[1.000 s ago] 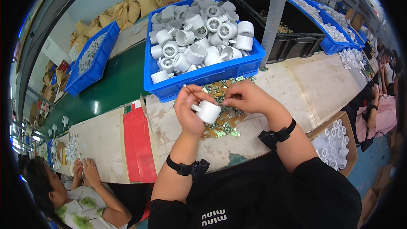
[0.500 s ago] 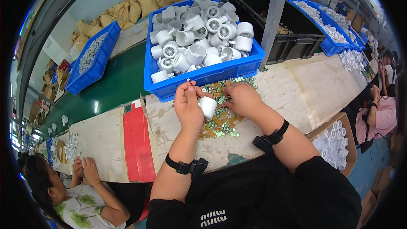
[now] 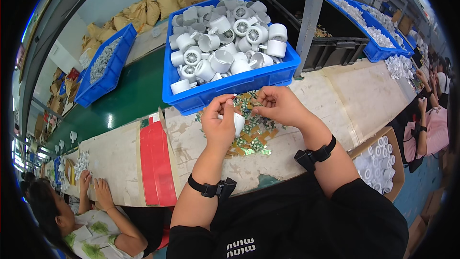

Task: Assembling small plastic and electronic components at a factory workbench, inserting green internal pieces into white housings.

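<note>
My left hand (image 3: 218, 123) is closed around a white cup-shaped plastic housing (image 3: 238, 123), which shows beneath the fingers. A small white piece with a bit of red (image 3: 234, 96) sticks out at its thumb and fingertip. My right hand (image 3: 280, 106) is just to the right, thumb and fingers drawn together; whatever lies between them is too small to make out. Below both hands spreads a loose pile of small green and tan circuit boards (image 3: 254, 139) on the worktop. Directly beyond stands a blue crate (image 3: 230, 88) heaped with white and grey cup-shaped housings (image 3: 223, 61).
A black bin (image 3: 335, 50) stands behind a grey post (image 3: 310, 24). Blue trays of small white parts (image 3: 369, 31) sit at the far right. A carton of white parts (image 3: 376, 165) is at my right. Co-workers sit on both sides. A green belt (image 3: 129, 91) runs at left.
My left hand has turned, so less of the housing shows. The right hand has risen slightly off the circuit-board pile, and its forearm has swung right.
</note>
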{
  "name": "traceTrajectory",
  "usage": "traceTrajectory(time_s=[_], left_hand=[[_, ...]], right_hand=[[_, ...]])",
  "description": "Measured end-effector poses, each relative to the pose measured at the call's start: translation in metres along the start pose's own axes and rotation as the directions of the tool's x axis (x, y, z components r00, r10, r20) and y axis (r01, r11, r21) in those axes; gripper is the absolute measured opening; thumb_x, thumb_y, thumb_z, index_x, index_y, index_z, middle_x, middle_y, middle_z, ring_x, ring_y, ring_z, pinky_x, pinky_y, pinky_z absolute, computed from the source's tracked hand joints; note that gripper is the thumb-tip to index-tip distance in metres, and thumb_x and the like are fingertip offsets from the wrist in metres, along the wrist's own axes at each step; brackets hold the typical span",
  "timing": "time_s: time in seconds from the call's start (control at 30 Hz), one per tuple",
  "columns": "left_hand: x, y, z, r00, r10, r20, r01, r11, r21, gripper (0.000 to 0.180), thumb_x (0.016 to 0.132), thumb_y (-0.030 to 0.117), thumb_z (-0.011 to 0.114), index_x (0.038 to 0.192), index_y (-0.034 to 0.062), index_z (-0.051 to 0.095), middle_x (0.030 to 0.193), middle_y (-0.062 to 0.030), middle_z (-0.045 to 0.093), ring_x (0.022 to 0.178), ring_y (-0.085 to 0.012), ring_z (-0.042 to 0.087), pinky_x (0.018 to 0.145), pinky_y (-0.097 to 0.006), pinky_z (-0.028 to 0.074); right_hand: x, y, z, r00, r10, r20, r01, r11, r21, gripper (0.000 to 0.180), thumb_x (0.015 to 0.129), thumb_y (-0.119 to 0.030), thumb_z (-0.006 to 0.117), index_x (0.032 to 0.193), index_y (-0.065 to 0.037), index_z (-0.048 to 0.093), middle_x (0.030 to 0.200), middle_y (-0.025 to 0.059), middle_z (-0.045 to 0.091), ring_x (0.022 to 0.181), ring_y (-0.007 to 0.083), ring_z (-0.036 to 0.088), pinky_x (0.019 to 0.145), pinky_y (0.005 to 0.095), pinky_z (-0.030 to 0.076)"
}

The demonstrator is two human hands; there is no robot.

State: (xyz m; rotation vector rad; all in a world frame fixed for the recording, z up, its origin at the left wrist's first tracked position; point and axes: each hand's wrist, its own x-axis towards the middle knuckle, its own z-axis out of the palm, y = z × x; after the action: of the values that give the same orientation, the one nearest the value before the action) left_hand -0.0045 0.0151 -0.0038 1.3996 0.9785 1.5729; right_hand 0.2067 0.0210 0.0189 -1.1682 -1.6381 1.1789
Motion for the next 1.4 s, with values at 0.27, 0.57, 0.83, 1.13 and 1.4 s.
traceTrajectory(time_s=[0.27,0.57,0.83,1.13,1.4], left_hand=[[-0.001,0.008,0.006,0.986,0.14,0.094,-0.158,0.959,0.235,0.007,0.096,0.004,0.073,0.1,-0.0002,0.076,0.076,-0.0047,0.07,0.065,-0.0093,0.062,0.062,-0.026,0.05],[-0.006,0.014,0.006,0.965,0.175,0.196,-0.236,0.902,0.361,0.004,0.087,0.002,0.075,0.09,0.0022,0.073,0.069,-0.0038,0.064,0.06,-0.0118,0.058,0.058,-0.028,0.047],[-0.001,0.017,0.001,0.934,0.223,0.28,-0.329,0.842,0.427,0.004,0.086,0.004,0.075,0.089,0.0033,0.072,0.069,-0.0058,0.062,0.059,-0.0159,0.058,0.057,-0.031,0.047],[0.0,0.017,-0.003,0.911,0.173,0.375,-0.338,0.834,0.436,0.003,0.087,0.005,0.074,0.088,0.0022,0.072,0.071,-0.007,0.066,0.06,-0.016,0.059,0.06,-0.031,0.047],[0.001,0.013,-0.007,0.86,0.229,0.457,-0.471,0.701,0.535,0.004,0.086,0.006,0.075,0.089,0.0037,0.072,0.07,-0.0077,0.065,0.06,-0.0195,0.061,0.06,-0.032,0.049]], right_hand=[[-0.001,-0.005,0.001,0.993,-0.078,-0.088,0.096,0.971,0.219,0.021,0.095,-0.01,0.08,0.113,0.002,0.078,0.091,0.0055,0.076,0.075,0.0071,0.066,0.067,0.0231,0.052],[-0.005,-0.002,-0.005,0.996,-0.078,0.038,0.069,0.978,0.198,0.015,0.093,-0.009,0.078,0.103,0.003,0.079,0.084,0.0032,0.076,0.075,0.006,0.066,0.065,0.0242,0.052],[-0.007,-0.012,-0.01,0.995,0.004,0.102,-0.019,0.989,0.148,0.012,0.094,-0.007,0.08,0.101,0.002,0.079,0.086,-0.0007,0.074,0.074,0.0023,0.061,0.064,0.0202,0.048],[-0.005,-0.007,-0.011,0.991,0.002,0.136,-0.012,0.997,0.076,0.01,0.094,-0.008,0.079,0.098,0.001,0.079,0.082,0.0006,0.074,0.072,0.0038,0.063,0.064,0.0207,0.05],[-0.005,-0.014,-0.01,0.986,0.057,0.154,-0.061,0.998,0.024,0.011,0.094,-0.01,0.079,0.098,0.001,0.08,0.075,0.0016,0.072,0.064,0.0059,0.064,0.057,0.0216,0.05]])
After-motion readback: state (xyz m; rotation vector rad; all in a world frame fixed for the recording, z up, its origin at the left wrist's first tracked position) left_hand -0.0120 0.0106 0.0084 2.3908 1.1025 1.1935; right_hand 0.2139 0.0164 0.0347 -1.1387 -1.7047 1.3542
